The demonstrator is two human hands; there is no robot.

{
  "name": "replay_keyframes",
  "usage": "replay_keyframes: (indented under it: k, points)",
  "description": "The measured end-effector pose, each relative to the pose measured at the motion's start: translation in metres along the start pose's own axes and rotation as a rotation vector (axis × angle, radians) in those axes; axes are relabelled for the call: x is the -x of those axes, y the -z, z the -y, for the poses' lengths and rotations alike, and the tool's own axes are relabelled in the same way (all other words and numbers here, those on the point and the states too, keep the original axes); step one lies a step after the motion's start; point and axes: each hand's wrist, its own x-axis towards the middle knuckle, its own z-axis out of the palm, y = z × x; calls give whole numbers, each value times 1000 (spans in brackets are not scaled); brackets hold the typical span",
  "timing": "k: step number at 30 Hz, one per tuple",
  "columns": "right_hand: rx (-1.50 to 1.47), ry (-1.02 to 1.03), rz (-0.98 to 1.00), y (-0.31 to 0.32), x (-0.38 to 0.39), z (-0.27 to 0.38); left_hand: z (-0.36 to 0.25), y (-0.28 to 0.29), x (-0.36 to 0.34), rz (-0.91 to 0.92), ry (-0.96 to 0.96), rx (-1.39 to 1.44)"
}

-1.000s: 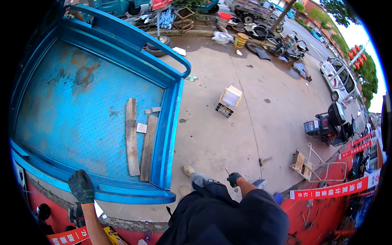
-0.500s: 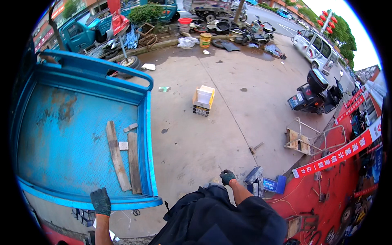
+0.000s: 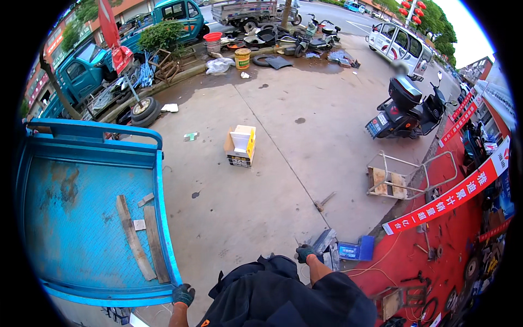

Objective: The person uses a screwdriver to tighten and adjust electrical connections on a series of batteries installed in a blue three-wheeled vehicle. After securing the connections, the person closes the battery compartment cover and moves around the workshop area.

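Observation:
I look down from high up past my own dark clothing. My left hand (image 3: 183, 294), in a dark glove, grips the near corner of the blue truck bed's rim (image 3: 163, 218). My right hand (image 3: 305, 254), also gloved, hangs beside my body above the concrete, fingers curled with nothing visible in them. Two long wooden planks (image 3: 133, 237) and small wood scraps lie on the bed's blue floor near the right wall.
On the concrete below are an open cardboard box (image 3: 240, 146), a metal hand cart (image 3: 400, 177), a blue case (image 3: 355, 250) and small tools. A red banner (image 3: 452, 196) edges a red floor at right. A scooter (image 3: 406, 106), vehicles and scrap stand farther off.
The view has swung right: the blue bed slid left and the ground and red floor came into view. My left hand stays on the bed's rim; my right hand stays low beside me.

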Motion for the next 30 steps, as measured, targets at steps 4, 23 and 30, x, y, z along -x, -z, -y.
replay_keyframes:
  k: [4,23,30]
  points:
    - [-175,-81,41,67,-23,-13,-58,-30,-26,379,-60,-65]
    - [-412,454,-202,-17,-4,322,-389,79,-505,335,-361,327]
    - [-382,760,-398,-95,33,498,-677,93,-560,473,-853,847]
